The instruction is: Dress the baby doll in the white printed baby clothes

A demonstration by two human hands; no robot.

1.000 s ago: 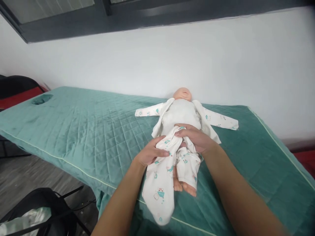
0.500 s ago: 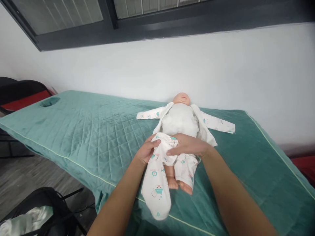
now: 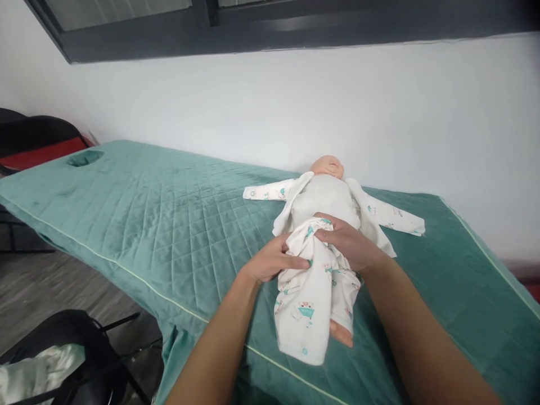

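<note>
A baby doll (image 3: 328, 166) lies on its back on the green quilted bed, head toward the wall. Its printed white jacket (image 3: 382, 211) is spread open with both sleeves stretched sideways, baring a white padded torso. Both my hands grip white baby trousers (image 3: 304, 315) with a small teal print, held over the doll's lower body. My left hand (image 3: 276, 257) pinches the left side of the cloth, thumb on top. My right hand (image 3: 348, 242) is closed on the bunched waist. One trouser leg covers the doll's other leg, and a foot (image 3: 341, 333) pokes out below it.
The green bed cover (image 3: 177, 225) stretches far left to a face hole (image 3: 85, 158). A white wall and dark window frame (image 3: 253, 34) rise behind. At lower left, a black chair (image 3: 95, 349) holds crumpled cloth (image 3: 46, 368). Another chair (image 3: 42, 140) with red stands further back.
My hands have gathered the trousers' waist and moved the loose leg right, over the doll's bare leg, which is now hidden. The camera view has shifted slightly.
</note>
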